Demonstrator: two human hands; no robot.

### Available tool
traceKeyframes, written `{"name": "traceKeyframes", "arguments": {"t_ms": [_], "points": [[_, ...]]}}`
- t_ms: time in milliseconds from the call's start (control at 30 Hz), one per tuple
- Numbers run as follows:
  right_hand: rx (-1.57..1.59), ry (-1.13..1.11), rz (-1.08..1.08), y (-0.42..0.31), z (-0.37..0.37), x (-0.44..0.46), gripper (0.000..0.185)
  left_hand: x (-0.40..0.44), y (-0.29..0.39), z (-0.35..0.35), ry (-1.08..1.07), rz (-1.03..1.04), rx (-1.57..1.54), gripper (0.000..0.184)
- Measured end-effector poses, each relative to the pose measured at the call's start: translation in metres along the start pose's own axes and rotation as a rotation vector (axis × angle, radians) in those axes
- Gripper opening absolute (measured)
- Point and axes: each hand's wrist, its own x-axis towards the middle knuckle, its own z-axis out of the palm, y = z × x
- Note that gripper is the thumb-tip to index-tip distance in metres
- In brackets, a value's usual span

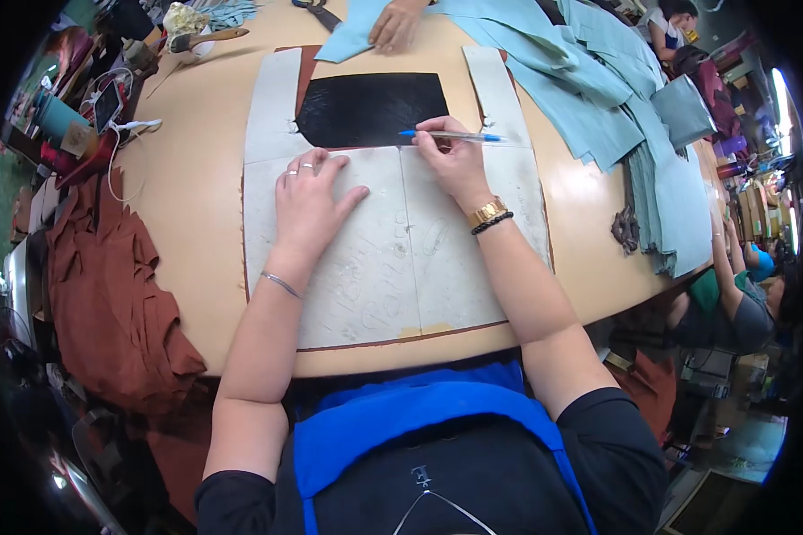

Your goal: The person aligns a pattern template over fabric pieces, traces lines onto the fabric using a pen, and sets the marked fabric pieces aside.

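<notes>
A pale grey template [357, 259] with faint handwriting lies on brown material [307, 67], whose edges show around it. At its upper middle is a black piece [375, 107], framed by the template's two upward arms. My left hand [312, 196] rests on the template just below the black piece, fingers spread and nothing held. My right hand [455, 165] grips a pen [477, 137] with a blue cap end, near the black piece's lower right edge. The pen lies nearly level above the template.
Light blue sheets [589, 89] cover the table's right side. A co-worker's hand [397, 25] touches blue material at the top. Brown leather [116, 303] hangs over the left edge. A brush [210, 39], a white cable [134, 127] and a phone [107, 105] are at upper left.
</notes>
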Motion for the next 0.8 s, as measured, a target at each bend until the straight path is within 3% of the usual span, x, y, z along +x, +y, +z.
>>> {"name": "traceKeyframes", "arguments": {"t_ms": [200,367,800], "points": [[0.138,-0.083,0.110,-0.021,0.032,0.014,0.012,-0.001,0.000,-0.004,-0.095,-0.128,0.090,0.066],[0.049,-0.201,-0.105,-0.021,0.092,0.035,0.013,0.001,-0.001,-0.007,-0.196,-0.147,0.087,0.075],[-0.084,-0.204,-0.183,-0.005,0.132,0.049,0.015,0.003,-0.001,-0.008,-0.183,-0.156,0.075,0.086]]}}
